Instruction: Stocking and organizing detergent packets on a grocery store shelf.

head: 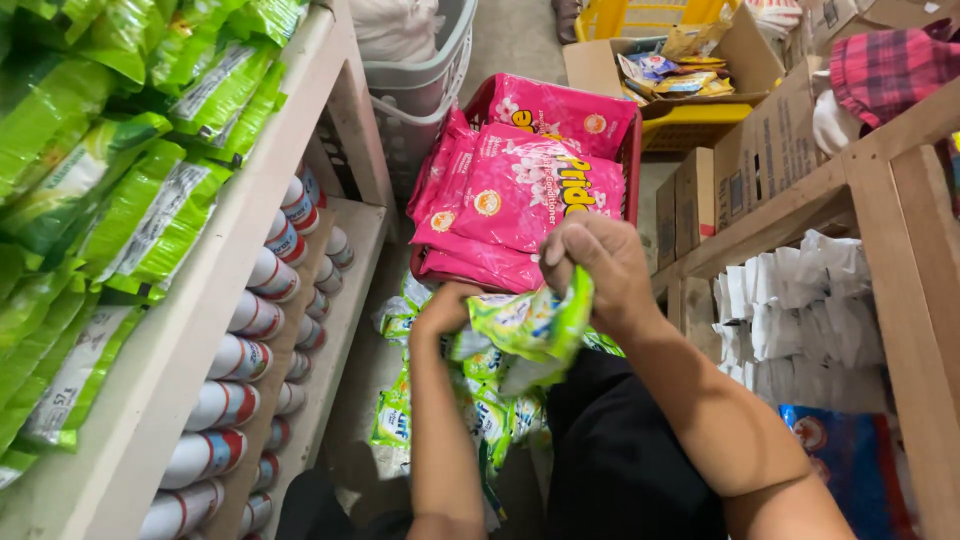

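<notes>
Head view: gripping a green sachet strip (530, 325) with the right hand (600, 270), fingers closed over its top edge, just below picture centre. Steadying the strip's lower end with the left hand (445, 310) at nine o'clock of the right; fingers curled under the packets, exact grip hidden. Hanging over a heap of more green sachets (470, 410) on the floor at six o'clock. Sitting at twelve o'clock, a red basket (630, 150) full of pink packs (520, 190). Standing at nine o'clock, a shelf (240, 260) with green bags (120, 150) above and white bottles (255, 315) below. Probably best: keeping both hands close together, pulling gently along the seam, avoiding tearing.
</notes>
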